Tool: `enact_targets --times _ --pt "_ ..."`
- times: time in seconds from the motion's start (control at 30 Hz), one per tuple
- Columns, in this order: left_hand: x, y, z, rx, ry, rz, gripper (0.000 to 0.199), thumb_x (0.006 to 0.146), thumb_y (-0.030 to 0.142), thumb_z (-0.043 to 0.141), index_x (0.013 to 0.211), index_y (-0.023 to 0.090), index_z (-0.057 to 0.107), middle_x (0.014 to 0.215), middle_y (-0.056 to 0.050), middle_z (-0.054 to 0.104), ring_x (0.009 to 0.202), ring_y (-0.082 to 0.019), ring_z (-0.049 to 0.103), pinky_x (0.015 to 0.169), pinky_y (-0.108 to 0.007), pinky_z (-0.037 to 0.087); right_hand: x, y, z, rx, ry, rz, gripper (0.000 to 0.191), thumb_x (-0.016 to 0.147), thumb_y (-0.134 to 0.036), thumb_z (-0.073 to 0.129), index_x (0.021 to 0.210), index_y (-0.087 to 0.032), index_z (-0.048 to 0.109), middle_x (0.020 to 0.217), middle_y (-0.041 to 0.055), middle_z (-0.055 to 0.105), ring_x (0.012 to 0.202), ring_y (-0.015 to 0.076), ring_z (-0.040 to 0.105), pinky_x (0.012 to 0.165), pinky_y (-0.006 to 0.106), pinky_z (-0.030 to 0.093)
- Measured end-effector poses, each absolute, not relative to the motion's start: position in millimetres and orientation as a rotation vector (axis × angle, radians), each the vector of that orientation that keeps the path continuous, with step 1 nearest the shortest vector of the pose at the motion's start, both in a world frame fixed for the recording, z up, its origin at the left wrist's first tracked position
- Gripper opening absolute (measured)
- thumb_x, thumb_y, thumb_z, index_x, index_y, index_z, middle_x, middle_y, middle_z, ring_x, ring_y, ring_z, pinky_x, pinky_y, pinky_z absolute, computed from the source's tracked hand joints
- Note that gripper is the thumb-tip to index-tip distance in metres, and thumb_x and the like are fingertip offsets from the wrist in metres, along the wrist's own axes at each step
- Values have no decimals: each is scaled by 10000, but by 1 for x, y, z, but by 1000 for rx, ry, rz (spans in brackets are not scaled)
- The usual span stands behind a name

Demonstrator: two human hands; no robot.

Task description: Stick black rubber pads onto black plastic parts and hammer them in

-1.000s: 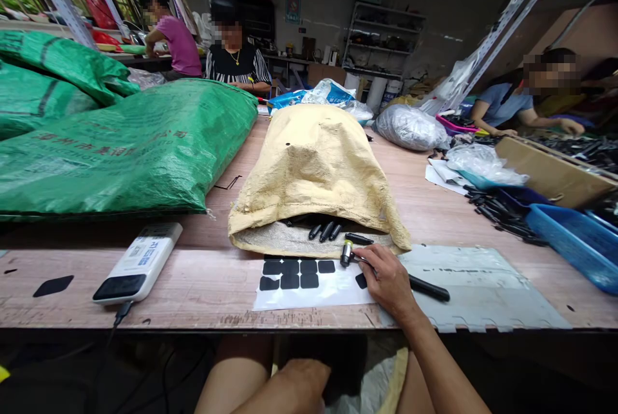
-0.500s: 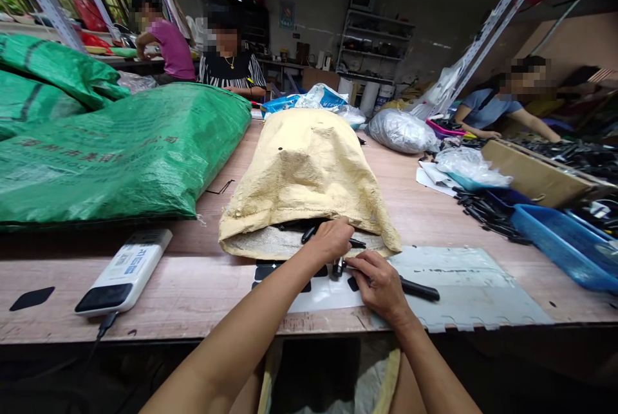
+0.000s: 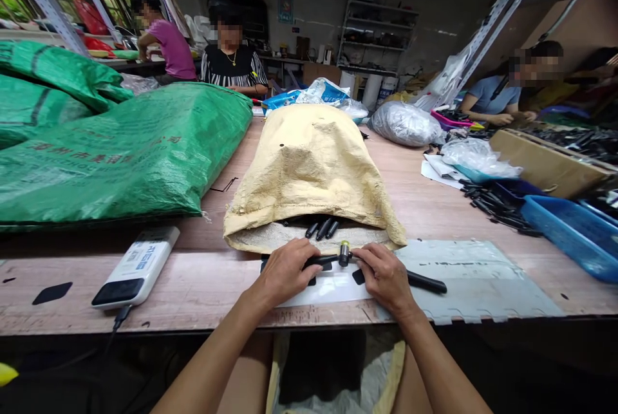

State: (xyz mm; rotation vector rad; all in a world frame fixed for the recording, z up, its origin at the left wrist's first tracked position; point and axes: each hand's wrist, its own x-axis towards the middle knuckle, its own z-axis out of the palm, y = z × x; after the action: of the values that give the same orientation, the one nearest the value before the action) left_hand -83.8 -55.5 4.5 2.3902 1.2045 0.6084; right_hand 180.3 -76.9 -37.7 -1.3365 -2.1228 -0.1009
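A yellow woven sack [image 3: 313, 163] lies on the table, its mouth facing me. Several black rod-shaped parts [image 3: 322, 228] show in the mouth. In front of it my left hand [image 3: 290, 271] is closed on a black handle-like part [image 3: 321, 260]. My right hand [image 3: 386, 275] pinches near a small hammer, whose head [image 3: 344, 253] has a yellow-green face and stands between the hands. The hammer's black grip [image 3: 425, 282] sticks out to the right of that hand.
Green sacks [image 3: 145, 150] fill the left. A white power bank [image 3: 138, 266] lies front left, a translucent mat [image 3: 483, 279] front right. Blue trays [image 3: 570, 234] and black parts [image 3: 499, 208] are at right. Three people [image 3: 232, 66] sit beyond the table. An open sack [image 3: 396, 369] is below the edge.
My left hand has come back from the sack's mouth with a black part and is now beside the hammer head. At the right, the other person's arms have drawn in. The view has shifted slightly.
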Motion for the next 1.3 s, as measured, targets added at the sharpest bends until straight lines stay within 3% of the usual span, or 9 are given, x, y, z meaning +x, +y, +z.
enact_targets --times 0.2,0.37,0.63,0.8,1.1,1.3 --pt "-69 -64 -23 2386 1205 709 177 884 268 665 1054 229 695 999 -35 623 962 -204 589 847 -321 460 182 -79 -38 -1352 -2097 -228 313 938 -137 500 1187 -218 672 982 64 665 921 211 603 828 357 487" --pt "-63 -60 -30 2300 1190 847 188 826 223 726 1001 205 660 965 -26 637 955 -206 580 840 -319 450 174 -95 -24 -1243 -2027 -120 382 941 -132 521 1290 -253 618 1072 60 676 997 204 629 864 344 520" --pt "-65 -58 -35 2242 1190 847 146 849 234 713 986 216 669 980 -30 615 972 -208 565 850 -319 438 149 -112 -2 -1190 -1961 63 364 945 -120 519 1266 -254 628 1115 58 684 1040 189 643 909 333 536" --pt "-65 -58 -34 2244 1198 822 156 843 236 717 991 211 674 969 -31 617 967 -212 561 839 -318 432 145 -112 -6 -1309 -2031 85 311 966 -167 486 1208 -253 662 1004 58 693 936 191 659 821 322 550" --pt "-66 -55 -32 2220 1207 795 122 815 255 739 898 208 661 932 -14 611 919 -200 567 799 -305 416 128 -112 1 -1262 -2072 164 307 967 -183 474 1199 -260 661 1008 66 689 928 193 657 812 319 545" --pt "-66 -56 -33 2195 1197 832 172 806 255 748 944 209 657 961 -12 629 957 -201 575 827 -304 420 149 -90 -3 -1321 -2045 39 264 963 -227 510 1167 -265 673 1004 48 696 922 185 658 797 300 530"
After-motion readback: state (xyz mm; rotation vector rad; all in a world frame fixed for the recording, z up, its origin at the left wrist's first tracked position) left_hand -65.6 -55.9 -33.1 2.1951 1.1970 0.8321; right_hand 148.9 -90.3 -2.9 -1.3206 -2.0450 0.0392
